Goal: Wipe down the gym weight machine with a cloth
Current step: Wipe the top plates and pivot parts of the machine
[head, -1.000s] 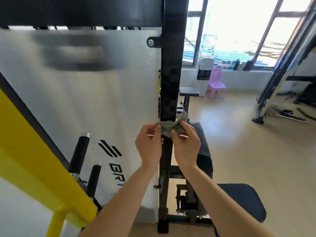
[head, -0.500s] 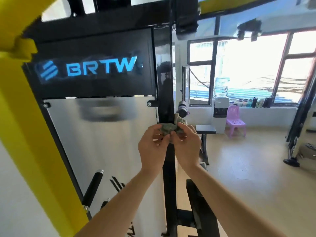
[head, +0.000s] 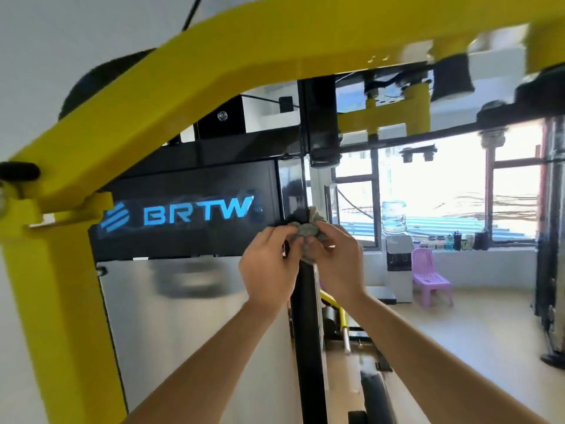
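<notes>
A crumpled grey-green cloth [head: 307, 229] is wrapped round the black upright post [head: 305, 316] of the weight machine, level with the black BRTW panel [head: 189, 214]. My left hand [head: 270, 270] grips the cloth from the left of the post. My right hand [head: 334, 264] pinches it from the right. Both forearms reach up from the bottom of the view. The part of the post under the cloth is hidden.
A yellow frame arm [head: 159, 96] arches overhead and down the left side. A silver shield plate [head: 189, 332] sits below the panel. Right of the post are a padded bench [head: 376, 396], a purple chair [head: 429, 280], a water dispenser [head: 394, 240] and windows.
Both hands slid the cloth up the black post, from near the seat to the height of the BRTW panel. The view tilted upward with them.
</notes>
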Tool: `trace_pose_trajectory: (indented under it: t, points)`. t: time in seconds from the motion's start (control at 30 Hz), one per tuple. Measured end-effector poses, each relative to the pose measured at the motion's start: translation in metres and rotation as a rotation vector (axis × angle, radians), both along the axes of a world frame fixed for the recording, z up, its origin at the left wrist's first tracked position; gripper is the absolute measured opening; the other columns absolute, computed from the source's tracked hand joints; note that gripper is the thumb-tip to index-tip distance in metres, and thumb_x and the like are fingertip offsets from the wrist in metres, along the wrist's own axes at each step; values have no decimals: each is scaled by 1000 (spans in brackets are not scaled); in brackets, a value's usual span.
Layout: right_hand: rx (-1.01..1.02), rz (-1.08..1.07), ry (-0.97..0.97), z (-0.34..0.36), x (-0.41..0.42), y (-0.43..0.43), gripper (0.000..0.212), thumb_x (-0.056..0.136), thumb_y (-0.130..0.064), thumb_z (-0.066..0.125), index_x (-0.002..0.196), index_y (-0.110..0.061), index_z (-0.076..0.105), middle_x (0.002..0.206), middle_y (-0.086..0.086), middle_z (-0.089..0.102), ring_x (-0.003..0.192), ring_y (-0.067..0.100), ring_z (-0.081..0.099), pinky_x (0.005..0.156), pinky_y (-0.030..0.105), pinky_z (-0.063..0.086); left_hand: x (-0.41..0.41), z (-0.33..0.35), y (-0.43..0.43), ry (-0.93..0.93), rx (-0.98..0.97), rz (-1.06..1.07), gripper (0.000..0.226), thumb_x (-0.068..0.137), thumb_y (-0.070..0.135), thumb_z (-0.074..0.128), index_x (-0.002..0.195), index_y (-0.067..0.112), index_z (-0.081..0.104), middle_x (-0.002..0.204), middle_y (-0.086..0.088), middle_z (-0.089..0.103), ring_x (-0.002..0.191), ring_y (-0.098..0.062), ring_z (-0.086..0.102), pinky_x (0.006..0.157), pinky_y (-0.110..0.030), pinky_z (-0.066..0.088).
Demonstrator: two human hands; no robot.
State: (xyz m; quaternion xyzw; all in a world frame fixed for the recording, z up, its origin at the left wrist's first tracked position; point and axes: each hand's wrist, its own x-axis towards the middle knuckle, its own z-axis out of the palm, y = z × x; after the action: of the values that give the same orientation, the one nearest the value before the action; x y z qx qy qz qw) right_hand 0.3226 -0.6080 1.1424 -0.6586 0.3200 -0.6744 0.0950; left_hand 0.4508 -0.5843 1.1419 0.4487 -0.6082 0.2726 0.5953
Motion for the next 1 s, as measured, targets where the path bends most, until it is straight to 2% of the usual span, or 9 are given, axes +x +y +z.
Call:
trace_pose_trajectory:
  t: [0.13,0.3,0.43,0.53,0.6,0.7,0.87,0.93,1.0]
  points:
    - [-112,-38,-11,32,5,0,24,93,-11,68,116,-16,72,100,-4,67,85,1,62,76,13,48,3,35,-8,5,-49,-16,12,91,32,74,101,26,74,95,14,71,78,-4,63,65,-18,51]
    - [-323,-110,17,64,13,6,36,92,-1,66,127,-9,66,115,-2,62,94,-7,57,88,7,47,1,75,-13,96,-115,-125,7,92,23,71,99,23,72,90,12,68,76,-7,64,65,-30,54]
    - [-485,-245,112,98,15,6,35,95,-5,62,130,-3,63,122,10,62,107,13,57,95,21,49,3,115,-13,109,-175,-97,8,95,24,68,102,22,71,94,10,68,78,-7,63,66,-31,55]
    - [-455,-363,224,127,20,0,35,92,0,60,127,2,62,124,22,60,115,35,55,99,41,46,5,142,-18,157,-121,-46,14,95,29,64,106,27,72,98,10,67,85,-13,65,71,-40,56]
    - [-423,-431,308,140,24,-4,35,90,3,61,125,2,62,124,24,59,115,40,53,96,46,44,6,151,-21,144,-103,-39,18,95,29,63,110,27,72,101,7,67,90,-17,65,73,-42,56]
    - [-415,-506,425,145,19,-4,30,91,1,60,121,-1,64,118,19,57,109,34,51,87,42,45,6,149,-23,79,-105,-41,22,94,24,64,115,25,72,101,3,67,89,-20,63,72,-38,54]
    - [-476,-547,572,131,-2,8,20,75,6,76,94,0,71,93,15,63,88,31,62,62,37,56,4,134,-17,-6,-71,-67,13,92,23,69,103,21,75,93,3,68,84,-16,58,69,-26,46]
    - [-507,-602,554,129,-18,19,19,73,5,79,90,-2,72,90,13,64,86,29,61,62,35,56,-6,131,-13,-23,-79,-126,11,92,23,70,100,20,75,92,4,68,83,-11,54,68,-13,35]
    - [-535,-708,553,129,-37,31,18,74,2,79,90,-4,72,92,12,66,90,29,61,69,35,55,-23,130,-10,-46,-97,-179,14,92,22,71,105,20,76,94,4,68,85,-5,47,69,-9,30]
